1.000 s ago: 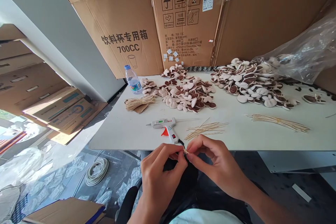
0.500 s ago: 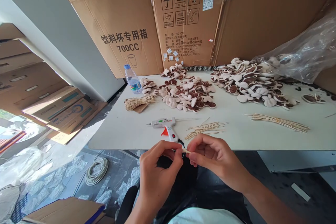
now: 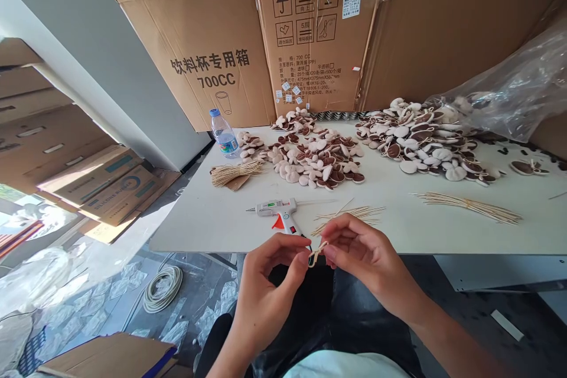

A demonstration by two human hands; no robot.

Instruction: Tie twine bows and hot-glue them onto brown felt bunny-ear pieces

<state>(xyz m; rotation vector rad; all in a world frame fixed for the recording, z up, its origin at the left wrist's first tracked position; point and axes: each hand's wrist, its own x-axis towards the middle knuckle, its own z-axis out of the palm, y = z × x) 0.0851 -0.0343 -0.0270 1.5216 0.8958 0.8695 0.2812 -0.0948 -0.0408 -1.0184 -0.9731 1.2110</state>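
Between my two hands, just in front of the table edge, is a small pale cord (image 3: 317, 254) bent into loops like a little bow. My left hand (image 3: 277, 286) pinches its left end between thumb and fingertips. On the other side, my right hand (image 3: 367, 260) grips the right end with thumb and forefinger, the other fingers curled. Just beyond the hands lies a white glue gun (image 3: 277, 209) with an orange trigger, its nozzle pointing left. Loose pale strands (image 3: 354, 216) are spread behind my right hand, which hides part of them.
On the white table (image 3: 199, 224) stand a water bottle (image 3: 225, 137) and a pile of brown and cream plush pieces (image 3: 314, 156). A second plush pile (image 3: 425, 136) lies at right. Bundled strands (image 3: 469, 204) are at front right, another bundle (image 3: 234, 174) at left. Large cartons (image 3: 212, 23) stand behind.
My hands have drawn slightly apart and turned the cord, so its loops now show more clearly between the fingertips. My right hand sits a little higher. Things on the table have not moved.
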